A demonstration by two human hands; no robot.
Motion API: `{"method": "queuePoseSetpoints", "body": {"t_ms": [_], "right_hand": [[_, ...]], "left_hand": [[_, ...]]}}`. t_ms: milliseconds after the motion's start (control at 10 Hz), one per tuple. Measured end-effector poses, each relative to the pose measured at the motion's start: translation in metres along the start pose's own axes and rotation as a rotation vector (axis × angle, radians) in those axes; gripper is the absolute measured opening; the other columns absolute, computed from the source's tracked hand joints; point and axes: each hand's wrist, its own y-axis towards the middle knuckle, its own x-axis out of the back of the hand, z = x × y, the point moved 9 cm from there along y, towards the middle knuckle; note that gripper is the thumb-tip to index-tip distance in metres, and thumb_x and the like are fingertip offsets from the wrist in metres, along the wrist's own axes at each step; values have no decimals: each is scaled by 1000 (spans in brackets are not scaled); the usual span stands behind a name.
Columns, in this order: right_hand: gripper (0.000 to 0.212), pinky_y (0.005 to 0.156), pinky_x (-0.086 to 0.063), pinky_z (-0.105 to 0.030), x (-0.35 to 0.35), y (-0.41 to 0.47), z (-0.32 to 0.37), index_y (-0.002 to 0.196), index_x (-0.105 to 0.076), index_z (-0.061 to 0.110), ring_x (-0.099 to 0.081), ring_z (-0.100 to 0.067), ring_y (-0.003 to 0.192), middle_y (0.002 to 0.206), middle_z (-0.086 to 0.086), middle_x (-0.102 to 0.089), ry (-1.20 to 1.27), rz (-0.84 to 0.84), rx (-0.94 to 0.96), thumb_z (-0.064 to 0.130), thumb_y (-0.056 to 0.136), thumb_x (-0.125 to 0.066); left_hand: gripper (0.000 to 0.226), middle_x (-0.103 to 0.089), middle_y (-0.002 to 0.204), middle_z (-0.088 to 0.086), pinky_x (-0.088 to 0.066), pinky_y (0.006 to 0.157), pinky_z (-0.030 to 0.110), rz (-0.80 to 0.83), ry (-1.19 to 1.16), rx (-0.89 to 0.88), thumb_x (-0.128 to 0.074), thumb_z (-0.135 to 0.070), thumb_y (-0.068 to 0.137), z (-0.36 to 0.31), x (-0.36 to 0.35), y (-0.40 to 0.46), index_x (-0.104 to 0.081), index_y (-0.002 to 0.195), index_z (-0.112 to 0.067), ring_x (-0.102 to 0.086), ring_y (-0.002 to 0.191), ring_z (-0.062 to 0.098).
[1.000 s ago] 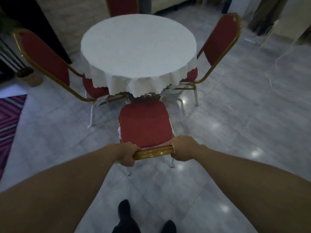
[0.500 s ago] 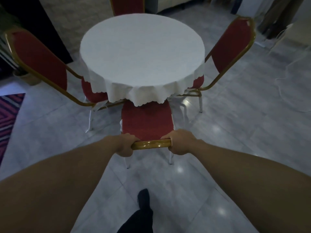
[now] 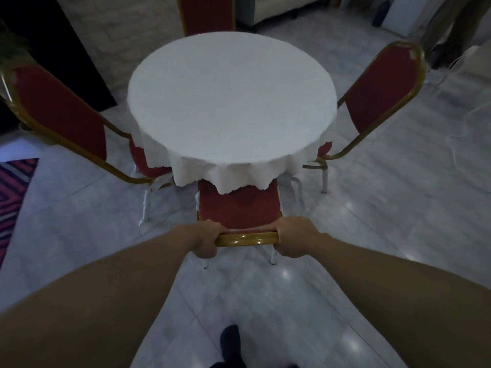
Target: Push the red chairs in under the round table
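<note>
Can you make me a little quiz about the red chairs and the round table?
1. True or false: both hands grip the gold top rail of the near chair.
2. How many red chairs can you see around the round table? A) two B) four C) six
3. Fill in: the table is covered by a white ____.

Key:
1. True. The left hand and the right hand each hold one end of the rail.
2. B. The near chair, the left chair, the right chair and the far chair.
3. Tablecloth.
</note>
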Motion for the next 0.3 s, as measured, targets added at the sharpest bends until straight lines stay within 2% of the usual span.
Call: {"method": "queuePoseSetpoints", "body": {"t_ms": [100,200,300], "right_hand": [[38,72,-52,-34,-1,4,-3,122,-69,44,-66,-16,85,96,11,-72,55,81,12,38,85,-65],[69,92,-55,-39,1,2,0,126,-70,39,-67,-11,98,109,14,-74,157,196,27,74,67,-78],[117,110,-47,-43,20,0,-10,145,-58,34,-59,-15,126,142,11,-62,136,224,4,93,46,-75]], "left_hand": [[70,-53,124,0,-51,95,40,51,35,33,-61,-9,86,1,2,2,-42,150,-32,-55,112,23],[77,-52,142,3,-45,99,38,115,75,91,-76,-34,84,0,7,1,-40,152,-28,-52,126,25],[112,-40,157,0,-37,109,42,128,-29,124,-78,-72,65,-14,24,-5,-33,156,-24,-41,141,26]]}}
